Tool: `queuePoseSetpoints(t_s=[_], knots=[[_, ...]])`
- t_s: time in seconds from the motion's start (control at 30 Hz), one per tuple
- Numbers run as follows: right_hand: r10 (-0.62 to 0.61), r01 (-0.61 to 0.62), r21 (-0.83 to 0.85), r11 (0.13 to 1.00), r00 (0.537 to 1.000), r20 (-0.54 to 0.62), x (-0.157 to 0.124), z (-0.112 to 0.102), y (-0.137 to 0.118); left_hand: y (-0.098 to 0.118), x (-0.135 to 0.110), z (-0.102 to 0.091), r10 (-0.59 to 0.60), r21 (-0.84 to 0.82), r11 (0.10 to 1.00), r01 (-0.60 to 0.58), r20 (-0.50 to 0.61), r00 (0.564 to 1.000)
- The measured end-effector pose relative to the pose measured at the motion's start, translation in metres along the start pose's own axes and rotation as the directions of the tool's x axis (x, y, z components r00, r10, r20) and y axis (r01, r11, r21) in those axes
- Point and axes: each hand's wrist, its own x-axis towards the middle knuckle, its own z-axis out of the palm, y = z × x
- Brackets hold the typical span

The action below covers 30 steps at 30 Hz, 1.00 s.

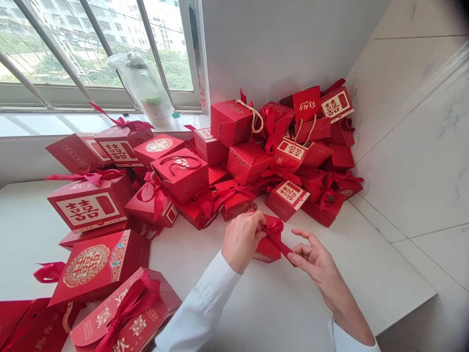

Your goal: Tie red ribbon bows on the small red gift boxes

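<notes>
A small red gift box [266, 251] rests on the white tabletop, with a red ribbon [275, 239] at its top. My left hand [242, 239] is closed at the ribbon's knot, on the box's upper left; its fingertips partly hide the knot. To the right, my right hand [317, 261] pinches one ribbon end between thumb and index finger, holding it stretched out past the box's right side. The other fingers of that hand are loosely bent. Just behind stand a red box with a ribbon bow [236, 203] and a box with a white label [287, 199].
Red boxes [249, 161] are heaped along the wall, some with gold cord handles. More boxes stand at left, including one with a round gold emblem [98, 266]. A plastic-wrapped container [148, 93] sits on the windowsill. The table's edge [406, 330] lies at right.
</notes>
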Motion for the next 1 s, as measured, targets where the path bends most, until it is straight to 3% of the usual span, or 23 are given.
queuePoseSetpoints(t_s=[0.27,0.5,0.83,1.0], knots=[[-0.027,0.026,0.006,1.0,0.999,0.033,0.006,0.005,0.004,-0.013,0.003,-0.014,-0.027,-0.062,0.998,0.026,-0.008,1.0],[-0.037,0.037,-0.003,0.999,0.999,0.027,0.004,0.009,0.002,-0.018,0.009,-0.012,-0.047,-0.127,0.991,0.04,-0.054,0.997],[-0.079,0.076,-0.047,0.996,0.996,-0.052,0.004,0.011,0.002,-0.015,0.009,-0.01,-0.105,-0.19,0.977,0.099,-0.023,0.994],[-0.063,0.062,-0.09,0.994,0.998,-0.008,0.004,0.006,0.004,-0.015,0.01,-0.009,-0.123,-0.166,0.979,0.118,-0.024,0.992]])
